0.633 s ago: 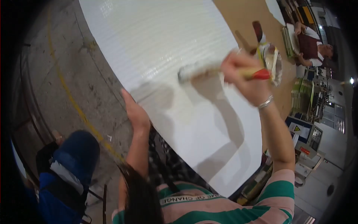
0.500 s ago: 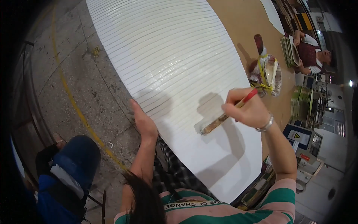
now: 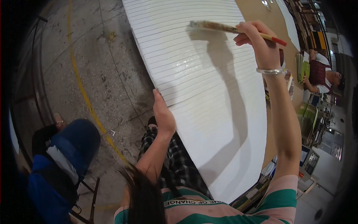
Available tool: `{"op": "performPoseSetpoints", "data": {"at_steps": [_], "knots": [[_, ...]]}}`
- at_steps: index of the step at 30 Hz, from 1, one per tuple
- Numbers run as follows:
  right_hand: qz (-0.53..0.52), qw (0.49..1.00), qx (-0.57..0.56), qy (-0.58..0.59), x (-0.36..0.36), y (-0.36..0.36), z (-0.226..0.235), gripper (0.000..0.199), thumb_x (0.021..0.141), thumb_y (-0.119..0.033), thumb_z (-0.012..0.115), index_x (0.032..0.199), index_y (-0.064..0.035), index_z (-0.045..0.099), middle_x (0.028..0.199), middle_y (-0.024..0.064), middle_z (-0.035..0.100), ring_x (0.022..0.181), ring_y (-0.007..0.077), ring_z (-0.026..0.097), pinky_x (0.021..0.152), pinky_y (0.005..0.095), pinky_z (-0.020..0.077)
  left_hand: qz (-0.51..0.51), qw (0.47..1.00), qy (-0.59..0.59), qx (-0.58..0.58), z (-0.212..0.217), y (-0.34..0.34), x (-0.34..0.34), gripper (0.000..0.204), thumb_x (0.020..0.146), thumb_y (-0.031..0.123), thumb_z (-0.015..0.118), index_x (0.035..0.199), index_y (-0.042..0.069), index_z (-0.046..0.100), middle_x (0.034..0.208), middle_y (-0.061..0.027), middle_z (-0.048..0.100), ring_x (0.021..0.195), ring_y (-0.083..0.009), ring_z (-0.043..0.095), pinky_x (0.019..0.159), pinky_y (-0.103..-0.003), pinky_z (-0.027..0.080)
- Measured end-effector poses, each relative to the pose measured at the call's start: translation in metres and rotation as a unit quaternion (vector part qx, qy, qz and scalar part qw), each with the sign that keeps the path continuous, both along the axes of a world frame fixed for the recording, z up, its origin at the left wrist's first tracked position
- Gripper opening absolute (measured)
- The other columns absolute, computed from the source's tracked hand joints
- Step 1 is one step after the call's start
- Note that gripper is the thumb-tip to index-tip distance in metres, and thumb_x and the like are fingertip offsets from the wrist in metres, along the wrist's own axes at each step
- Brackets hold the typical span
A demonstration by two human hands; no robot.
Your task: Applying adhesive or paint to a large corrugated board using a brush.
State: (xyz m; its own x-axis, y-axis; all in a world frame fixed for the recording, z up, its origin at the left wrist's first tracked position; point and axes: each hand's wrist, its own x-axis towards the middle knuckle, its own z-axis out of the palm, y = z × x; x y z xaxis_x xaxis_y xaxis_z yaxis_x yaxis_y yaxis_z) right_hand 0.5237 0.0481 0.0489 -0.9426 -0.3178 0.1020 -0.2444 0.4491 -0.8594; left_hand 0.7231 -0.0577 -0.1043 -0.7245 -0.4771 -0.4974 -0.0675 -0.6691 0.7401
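Observation:
A long spread of white sheets (image 3: 194, 84), overlapped so that their edges form thin parallel lines, runs away from me, with a wet shine in its middle. My right hand (image 3: 259, 41) is closed around the thin handle of a brush (image 3: 220, 27). The handle's end is red, and the dark, stained bristle end points left over the far part of the sheets. Whether the bristles touch the paper is unclear. At the spread's left edge rests my left hand (image 3: 165, 115), thumb stretched along the edge, its other fingers hidden.
Brown board (image 3: 257, 11) shows beyond the sheets. Behind my right forearm, a wrapped container (image 3: 289, 80) is partly hidden. A co-worker (image 3: 320, 74) holds green sheets at the right. Someone in blue (image 3: 59, 160) sits at the lower left, near a yellow floor line (image 3: 87, 102).
My right hand has carried the brush up and away across the sheets, and the brush now lies flatter, pointing left. The view has shifted; my left hand stays at the edge.

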Motion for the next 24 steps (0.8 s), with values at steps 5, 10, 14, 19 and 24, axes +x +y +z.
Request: {"op": "performPoseSetpoints", "data": {"at_steps": [5,10,14,19,24], "knots": [[0.092,0.981,0.136,-0.099,0.013,-0.001,0.02,0.031,0.083,-0.026,0.063,0.064,-0.0015,0.057,0.055,0.0049,0.057,0.048,0.0096,0.055,0.045,0.0238,0.0414,0.021,0.999,0.018,0.02,-0.003,-0.005,0.005,0.057,0.103,0.037,0.023,0.128,-0.01,0.043,0.129,-0.0122,0.05,0.118,-0.0183,0.046,0.103,-0.028,0.031],[0.147,0.986,0.063,0.046,0.019,-0.016,0.0,0.027,0.085,-0.023,0.061,0.069,-0.002,0.062,0.057,0.0048,0.06,0.048,0.0081,0.055,0.044,0.0207,0.0415,-0.005,0.997,0.068,0.023,0.0,-0.005,-0.002,0.059,0.103,0.039,0.022,0.127,-0.01,0.045,0.128,-0.0107,0.051,0.117,-0.0168,0.046,0.103,-0.027,0.03],[0.161,0.954,0.23,-0.109,0.061,-0.003,0.024,0.024,0.083,-0.019,0.063,0.066,-0.0023,0.059,0.055,0.0012,0.056,0.048,0.006,0.054,0.044,0.0213,0.0423,0.014,0.999,0.034,-0.036,0.001,-0.007,-0.001,0.058,0.103,0.04,0.023,0.125,-0.008,0.048,0.125,-0.01,0.053,0.114,-0.0172,0.048,0.101,-0.027,0.032],[0.152,0.979,0.122,0.05,0.064,-0.019,0.017,0.02,0.081,-0.014,0.066,0.066,-0.0019,0.058,0.057,0.0012,0.057,0.049,0.0069,0.051,0.047,0.0234,0.0413,0.004,1.0,-0.006,0.013,0.008,-0.007,-0.006,0.06,0.102,0.042,0.025,0.123,-0.008,0.05,0.121,-0.0103,0.056,0.112,-0.0183,0.05,0.098,-0.028,0.035],[0.3,0.925,0.234,0.011,0.104,0.021,0.019,0.022,0.077,-0.012,0.067,0.063,-0.0024,0.054,0.053,0.0019,0.047,0.05,0.0079,0.042,0.046,0.0245,0.035,0.03,0.999,0.008,-0.037,0.005,-0.015,-0.006,0.058,0.102,0.04,0.024,0.122,-0.007,0.052,0.121,-0.011,0.057,0.111,-0.0182,0.052,0.096,-0.027,0.037]]}}
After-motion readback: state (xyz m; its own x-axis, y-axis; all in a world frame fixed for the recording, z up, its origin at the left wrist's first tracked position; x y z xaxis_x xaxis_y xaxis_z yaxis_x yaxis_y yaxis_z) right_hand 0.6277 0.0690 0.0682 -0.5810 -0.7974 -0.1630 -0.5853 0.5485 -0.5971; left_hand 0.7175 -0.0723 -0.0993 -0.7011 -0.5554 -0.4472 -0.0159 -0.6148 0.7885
